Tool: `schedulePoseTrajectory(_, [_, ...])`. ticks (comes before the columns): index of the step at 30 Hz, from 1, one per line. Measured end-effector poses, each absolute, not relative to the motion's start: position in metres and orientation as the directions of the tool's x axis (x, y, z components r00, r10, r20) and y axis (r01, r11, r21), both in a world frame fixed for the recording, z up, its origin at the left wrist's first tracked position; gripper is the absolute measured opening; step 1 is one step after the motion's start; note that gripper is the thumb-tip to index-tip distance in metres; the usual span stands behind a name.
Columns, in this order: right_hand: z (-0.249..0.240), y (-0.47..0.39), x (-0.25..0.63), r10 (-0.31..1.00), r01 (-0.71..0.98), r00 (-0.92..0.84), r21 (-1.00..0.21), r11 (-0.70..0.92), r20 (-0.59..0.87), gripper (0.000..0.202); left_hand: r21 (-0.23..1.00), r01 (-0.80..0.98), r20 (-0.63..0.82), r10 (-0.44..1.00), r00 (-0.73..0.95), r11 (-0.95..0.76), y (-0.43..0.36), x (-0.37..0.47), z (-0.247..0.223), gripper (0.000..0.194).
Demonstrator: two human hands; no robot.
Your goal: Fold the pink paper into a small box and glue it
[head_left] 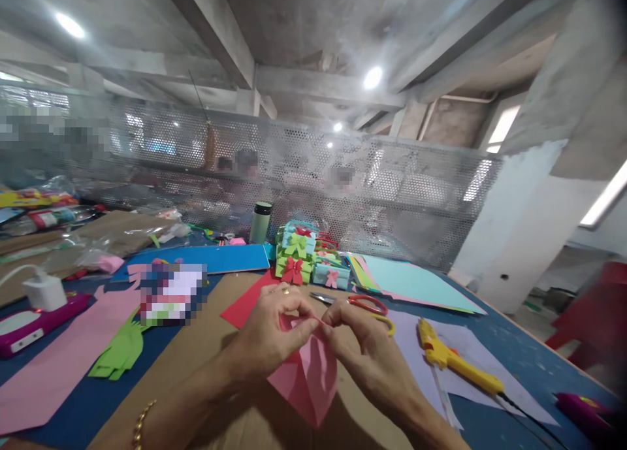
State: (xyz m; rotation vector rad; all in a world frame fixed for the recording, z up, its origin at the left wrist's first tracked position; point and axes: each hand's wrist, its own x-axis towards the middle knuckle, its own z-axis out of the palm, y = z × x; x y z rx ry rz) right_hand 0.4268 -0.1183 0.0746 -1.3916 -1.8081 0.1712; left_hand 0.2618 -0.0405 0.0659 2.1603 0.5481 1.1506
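Observation:
Between my two hands is a folded piece of pink paper [316,378], held above a brown cardboard sheet [196,352]. My left hand [279,326] pinches its upper edge between thumb and fingers. Close beside it, my right hand [360,336] pinches the same edge, with the fingertips of both hands nearly touching. The lower part of the paper hangs down in creased, pointed folds. Just behind my right hand lie scissors [367,304] with red and yellow handles, partly covered by it. A red paper sheet [245,303] shows behind my left hand.
Small green and blue paper bags with bows [294,254] stand stacked at the back beside a green bottle [261,223]. A yellow glue gun [455,362] lies on lilac paper at right. Pink paper [63,365], green strips [120,349] and a purple power strip [44,322] occupy the left.

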Motion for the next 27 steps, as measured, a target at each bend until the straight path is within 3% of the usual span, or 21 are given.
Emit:
schedulePoseTrajectory(7, [0.073,-0.120,0.427,0.829,0.783,-0.051,-0.493,0.379,0.556,0.019,0.678,0.072,0.584,0.596,0.552,-0.731,-0.042,0.262,0.064,0.015])
schedulePoseTrajectory(14, [0.072,-0.119,0.427,0.851,0.753,0.011,-0.565,0.339,0.525,0.024,0.705,0.039,0.574,0.602,0.555,-0.708,-0.037,0.262,0.060,0.018])
schedulePoseTrajectory(20, [0.069,-0.117,0.428,0.841,0.689,-0.006,-0.607,0.395,0.541,0.023,0.669,0.046,0.601,0.576,0.554,-0.742,-0.041,0.262,0.061,0.018])
schedulePoseTrajectory(23, [0.065,-0.114,0.436,0.840,0.610,0.031,-0.676,0.413,0.541,0.025,0.758,-0.055,0.568,0.616,0.546,-0.650,-0.035,0.259,0.062,0.024])
schedulePoseTrajectory(27, [0.065,-0.108,0.453,0.881,0.341,0.142,-0.858,0.384,0.451,0.028,0.880,-0.291,0.469,0.778,0.418,-0.375,-0.013,0.257,0.058,0.044])
